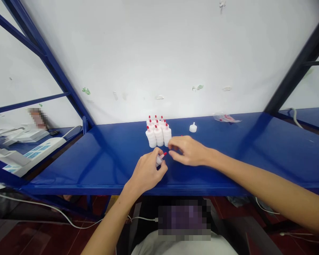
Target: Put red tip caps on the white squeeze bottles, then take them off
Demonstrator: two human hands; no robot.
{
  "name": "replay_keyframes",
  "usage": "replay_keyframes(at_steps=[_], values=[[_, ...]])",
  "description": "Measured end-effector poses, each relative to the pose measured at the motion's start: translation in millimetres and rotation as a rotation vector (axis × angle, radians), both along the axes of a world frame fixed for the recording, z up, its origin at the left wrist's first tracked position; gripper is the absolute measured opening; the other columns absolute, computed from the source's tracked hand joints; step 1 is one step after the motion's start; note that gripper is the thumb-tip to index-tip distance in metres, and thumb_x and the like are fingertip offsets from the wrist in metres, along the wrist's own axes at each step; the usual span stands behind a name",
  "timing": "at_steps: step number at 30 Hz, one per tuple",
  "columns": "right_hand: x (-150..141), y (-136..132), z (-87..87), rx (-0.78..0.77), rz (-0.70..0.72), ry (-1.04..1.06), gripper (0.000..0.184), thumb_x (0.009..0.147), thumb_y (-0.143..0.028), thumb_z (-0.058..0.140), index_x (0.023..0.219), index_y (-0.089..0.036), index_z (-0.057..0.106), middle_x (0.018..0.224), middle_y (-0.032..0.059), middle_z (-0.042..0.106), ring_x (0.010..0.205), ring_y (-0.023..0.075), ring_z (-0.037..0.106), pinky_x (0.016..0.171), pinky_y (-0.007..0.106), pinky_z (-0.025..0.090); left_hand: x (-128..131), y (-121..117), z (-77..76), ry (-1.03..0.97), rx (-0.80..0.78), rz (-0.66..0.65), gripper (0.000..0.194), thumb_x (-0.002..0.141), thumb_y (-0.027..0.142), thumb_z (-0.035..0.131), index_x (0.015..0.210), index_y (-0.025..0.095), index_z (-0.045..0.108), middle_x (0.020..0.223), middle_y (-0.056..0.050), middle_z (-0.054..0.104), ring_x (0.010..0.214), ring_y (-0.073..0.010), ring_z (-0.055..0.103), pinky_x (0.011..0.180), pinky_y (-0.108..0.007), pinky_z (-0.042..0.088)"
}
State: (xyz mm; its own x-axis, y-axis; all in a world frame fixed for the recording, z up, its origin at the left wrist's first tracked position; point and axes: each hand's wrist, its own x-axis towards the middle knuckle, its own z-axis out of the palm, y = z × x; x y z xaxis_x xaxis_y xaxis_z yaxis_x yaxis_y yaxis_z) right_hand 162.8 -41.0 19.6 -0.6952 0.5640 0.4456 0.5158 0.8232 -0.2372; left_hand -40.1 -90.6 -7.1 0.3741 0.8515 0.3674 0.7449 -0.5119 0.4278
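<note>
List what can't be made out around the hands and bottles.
All in the head view:
Held bottle: much of its body is hidden by the left hand.
Back bottles: their lower parts are hidden by the front bottles.
Red bit: mostly hidden behind the right hand, too small to identify.
Plastic bag: its red contents are too small to tell apart.

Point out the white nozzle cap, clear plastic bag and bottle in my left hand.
White nozzle cap [192, 129]: head view, on its base.
Clear plastic bag [219, 116]: head view, on its left side.
Bottle [158, 161]: head view, on its white part.
</note>
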Motion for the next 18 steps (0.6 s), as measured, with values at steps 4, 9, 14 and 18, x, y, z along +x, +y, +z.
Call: replay_keyframes(at_steps=[4,9,14,18], values=[[-12,-15,-2.9,0.052,0.014,-0.199,0.021,0.092,-0.025,0.040,0.089,-0.014,0.058,0.098,0.0092,0.061,0.064,0.0124,0.048,0.061,0.028,0.033,2,1,-3.1,0.051,0.045,-0.013,0.007,0.089,0.022,0.049,0.082,0.021,0.047,0.074,0.002,0.059,0.065,-0.0152,0.054,0.063,-0.028,0.034],[-13,-14,-5.0,0.016,-0.020,-0.402,0.024,0.098,-0.026,0.035,0.092,-0.015,0.056,0.083,0.0052,0.066,0.059,0.0146,0.052,0.057,0.031,0.026,2,2,-5.2,0.140,0.075,-0.005,0.016,0.093,0.024,0.045,0.078,0.021,0.044,0.077,0.000,0.061,0.068,-0.0164,0.056,0.064,-0.029,0.035],[-13,-10,-12.4,0.120,-0.045,-0.430,0.026,0.101,-0.030,0.034,0.101,-0.015,0.055,0.093,0.0076,0.071,0.065,0.0180,0.061,0.055,0.033,0.022,1,3,-5.9,0.195,0.076,0.028,0.016,0.095,0.027,0.043,0.081,0.021,0.047,0.082,-0.003,0.064,0.071,-0.0190,0.060,0.065,-0.030,0.037],[-17,-11,-15.9,0.156,-0.081,-0.465,0.026,0.100,-0.031,0.035,0.105,-0.015,0.055,0.094,0.0083,0.071,0.066,0.0197,0.064,0.052,0.033,0.020,2,3,-5.7,0.211,0.058,0.045,0.015,0.094,0.029,0.047,0.082,0.020,0.049,0.084,-0.005,0.066,0.073,-0.0207,0.062,0.064,-0.030,0.036]])
